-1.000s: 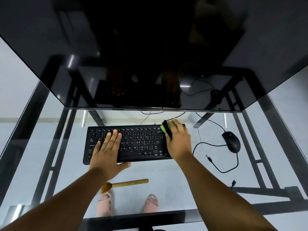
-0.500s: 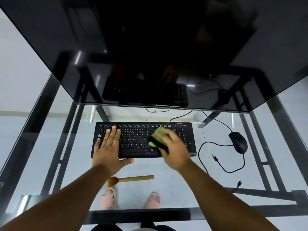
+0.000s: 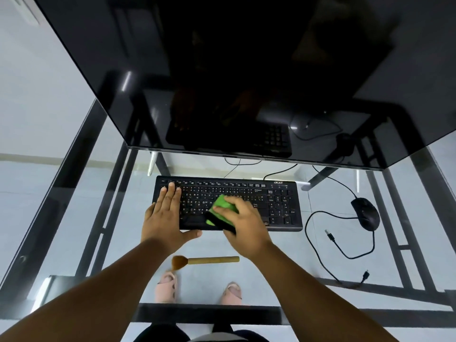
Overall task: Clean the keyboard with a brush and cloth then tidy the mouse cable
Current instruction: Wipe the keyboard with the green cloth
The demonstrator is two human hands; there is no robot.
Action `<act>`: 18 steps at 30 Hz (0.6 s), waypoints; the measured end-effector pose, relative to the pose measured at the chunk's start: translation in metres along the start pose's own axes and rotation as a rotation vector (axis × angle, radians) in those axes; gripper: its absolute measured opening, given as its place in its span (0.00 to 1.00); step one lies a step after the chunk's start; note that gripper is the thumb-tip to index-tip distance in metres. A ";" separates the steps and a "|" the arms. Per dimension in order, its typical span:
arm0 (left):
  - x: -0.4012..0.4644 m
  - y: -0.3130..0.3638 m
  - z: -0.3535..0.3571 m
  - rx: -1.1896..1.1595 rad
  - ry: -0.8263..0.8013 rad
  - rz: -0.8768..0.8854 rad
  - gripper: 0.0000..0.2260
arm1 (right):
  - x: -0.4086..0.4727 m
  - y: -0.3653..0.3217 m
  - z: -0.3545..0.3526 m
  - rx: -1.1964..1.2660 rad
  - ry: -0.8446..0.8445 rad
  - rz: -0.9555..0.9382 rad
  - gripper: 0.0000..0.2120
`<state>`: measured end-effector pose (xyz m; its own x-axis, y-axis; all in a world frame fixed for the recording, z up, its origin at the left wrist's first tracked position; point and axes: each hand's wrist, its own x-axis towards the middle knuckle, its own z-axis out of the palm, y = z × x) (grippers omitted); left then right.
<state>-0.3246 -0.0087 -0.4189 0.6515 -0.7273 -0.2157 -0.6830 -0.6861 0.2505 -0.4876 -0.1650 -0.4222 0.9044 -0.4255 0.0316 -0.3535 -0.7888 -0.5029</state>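
Note:
A black keyboard (image 3: 276, 203) lies on the glass desk under the monitor. My left hand (image 3: 165, 218) rests flat on the keyboard's left end, fingers together. My right hand (image 3: 244, 222) grips a green and black cloth (image 3: 220, 211) pressed on the middle keys near the front edge. A brush (image 3: 204, 260) with a wooden handle and brown bristles lies on the glass in front of the keyboard. At the right sits a black mouse (image 3: 365, 213); its cable (image 3: 313, 243) loops loosely over the glass, ending in a USB plug (image 3: 329, 235).
A large dark monitor (image 3: 234, 77) overhangs the back of the glass desk (image 3: 74, 230). Black frame bars run under the glass on both sides and along the front. A second small cable end (image 3: 365, 276) lies at the front right. Feet in sandals show through the glass.
My right hand has swept the cloth from the keyboard's right part leftward to the middle and toward the front edge. The left hand stays flat on the left end.

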 end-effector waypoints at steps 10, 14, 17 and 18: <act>-0.007 -0.025 -0.002 -0.072 -0.024 -0.004 0.54 | -0.006 -0.004 0.011 -0.006 0.222 0.169 0.19; -0.006 -0.030 -0.002 -0.063 -0.035 0.016 0.54 | 0.004 -0.020 0.017 -0.041 0.181 0.124 0.19; -0.008 -0.042 -0.004 -0.074 -0.039 0.007 0.54 | -0.001 -0.017 0.012 -0.067 0.249 0.167 0.15; -0.009 -0.046 -0.004 -0.079 -0.039 0.001 0.54 | -0.003 -0.015 0.012 -0.072 0.273 0.184 0.15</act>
<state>-0.2980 0.0294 -0.4250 0.6363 -0.7293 -0.2515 -0.6547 -0.6829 0.3239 -0.4823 -0.1465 -0.4247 0.7298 -0.6591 0.1813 -0.5298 -0.7130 -0.4593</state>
